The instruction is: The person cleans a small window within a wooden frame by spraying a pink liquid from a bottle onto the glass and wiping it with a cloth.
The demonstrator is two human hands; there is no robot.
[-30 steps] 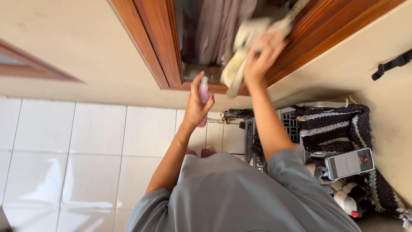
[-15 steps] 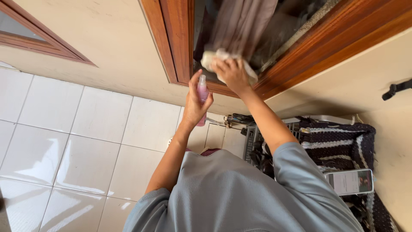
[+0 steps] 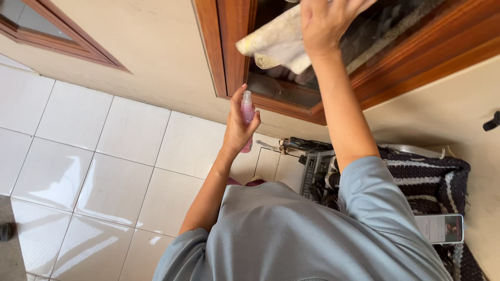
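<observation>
Two hands at work: I go left to right, each doing its own job.
Left hand (image 3: 238, 127): wrapped closed around a pink spray bottle (image 3: 247, 115), thumb up beside the nozzle.
Bottle axis: upright, nozzle end toward the window glass (image 3: 281, 86), which lies just above and to the right of this hand.
Wooden frame (image 3: 219, 47): its upright runs straight above the left hand; the bottom rail passes just past the bottle's top.
Right hand (image 3: 325, 21): raised well above the left, palm flat and fingers spread, pressing a pale cloth (image 3: 276, 44) against the glass.
Cloth axis: long way lies sideways, trailing left of the right hand toward the frame upright.
Nearer hand: the right is on the pane; the left hangs short of it.
Open room: bare glass below the cloth; a dark woven mat (image 3: 435, 177) and a phone (image 3: 440, 229) sit below the right elbow.
</observation>
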